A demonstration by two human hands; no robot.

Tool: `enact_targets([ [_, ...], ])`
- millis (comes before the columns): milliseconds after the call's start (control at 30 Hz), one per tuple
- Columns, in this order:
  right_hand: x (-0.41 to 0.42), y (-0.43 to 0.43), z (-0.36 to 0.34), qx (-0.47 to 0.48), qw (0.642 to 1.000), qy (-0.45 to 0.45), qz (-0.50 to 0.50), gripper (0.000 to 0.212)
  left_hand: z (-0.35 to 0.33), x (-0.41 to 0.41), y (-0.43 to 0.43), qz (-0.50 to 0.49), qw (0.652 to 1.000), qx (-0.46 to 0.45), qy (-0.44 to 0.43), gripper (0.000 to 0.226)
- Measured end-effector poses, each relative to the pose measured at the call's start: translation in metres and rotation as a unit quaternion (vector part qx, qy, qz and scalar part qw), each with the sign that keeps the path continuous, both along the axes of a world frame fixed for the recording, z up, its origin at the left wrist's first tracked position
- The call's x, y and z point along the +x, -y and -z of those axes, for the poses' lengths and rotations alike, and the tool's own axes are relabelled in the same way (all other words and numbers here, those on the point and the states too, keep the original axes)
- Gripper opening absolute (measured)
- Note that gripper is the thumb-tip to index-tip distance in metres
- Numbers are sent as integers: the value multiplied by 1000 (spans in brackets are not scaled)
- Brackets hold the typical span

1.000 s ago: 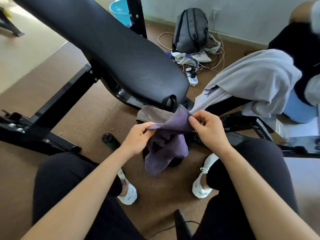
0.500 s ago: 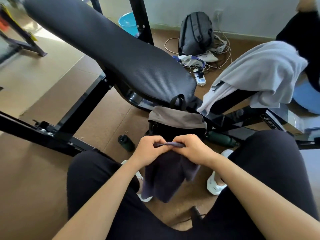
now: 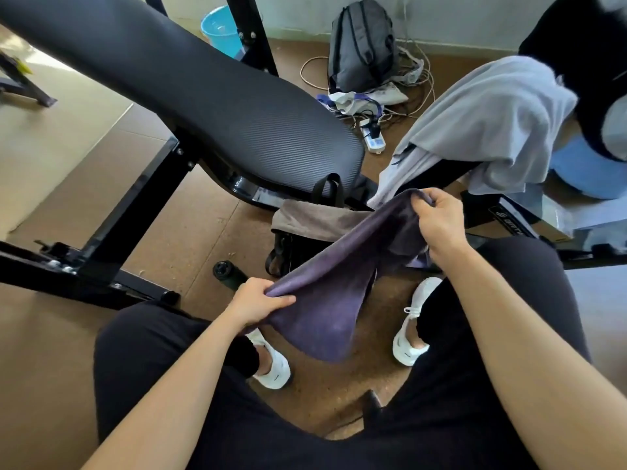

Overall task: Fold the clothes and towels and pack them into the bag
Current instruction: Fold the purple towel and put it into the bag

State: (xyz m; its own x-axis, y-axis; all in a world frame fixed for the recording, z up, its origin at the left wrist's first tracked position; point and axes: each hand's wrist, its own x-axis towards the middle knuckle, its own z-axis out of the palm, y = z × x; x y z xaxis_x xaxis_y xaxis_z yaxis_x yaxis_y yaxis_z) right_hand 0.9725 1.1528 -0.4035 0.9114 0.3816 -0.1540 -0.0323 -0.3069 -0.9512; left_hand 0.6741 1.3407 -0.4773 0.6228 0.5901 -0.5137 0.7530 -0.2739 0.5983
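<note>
Hands were together half a second ago, now apart: left hand (image 3: pixel 260 302) and right hand (image 3: pixel 441 222) each grip an end of the purple towel (image 3: pixel 330 293), stretched mid-frame above the bag (image 3: pixel 310 220). Probably mid-fold; not packed yet.

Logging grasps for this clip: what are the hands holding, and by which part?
Both hold the purple towel, stretched between them: the left hand grips its nearer edge, the right hand its farther edge.

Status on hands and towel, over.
Left hand, right hand each grip purple towel, stretched between. Bag on floor beyond, towel not in. Grey shirt draped nearby.
</note>
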Motion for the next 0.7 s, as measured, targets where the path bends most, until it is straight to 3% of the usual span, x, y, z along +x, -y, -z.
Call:
enact_targets([
  [100, -4, -1, 6, -54, 996, 21, -70, 11, -3, 7, 0, -50, 996, -14, 69, 46],
  [167, -12, -3, 4, -86, 983, 58, -150, 4, -12, 16, 4, -64, 988, -33, 137, 38],
  [267, -37, -6, 1, -126, 942, 106, -293, 26, -33, 26, 10, -49, 972, -92, 213, 23],
  [367, -70, -12, 2, -124, 894, 78, -424, 59, -49, 31, 21, 1, 958, -153, 243, 6],
  [433, -87, -18, 7, -124, 860, 50, -493, 56, -55, 33, 29, 34, 953, -170, 248, 7],
  [467, -93, -21, 10, -121, 848, 48, -514, 40, -57, 35, 31, 47, 952, -171, 249, 8],
  [533, -98, -25, 14, -132, 846, 67, -511, 8, -57, 34, 29, 58, 956, -159, 241, 10],
  [700, -75, -25, 18, -166, 889, 104, -414, 5, -50, 26, 13, 32, 978, -104, 180, 13],
])
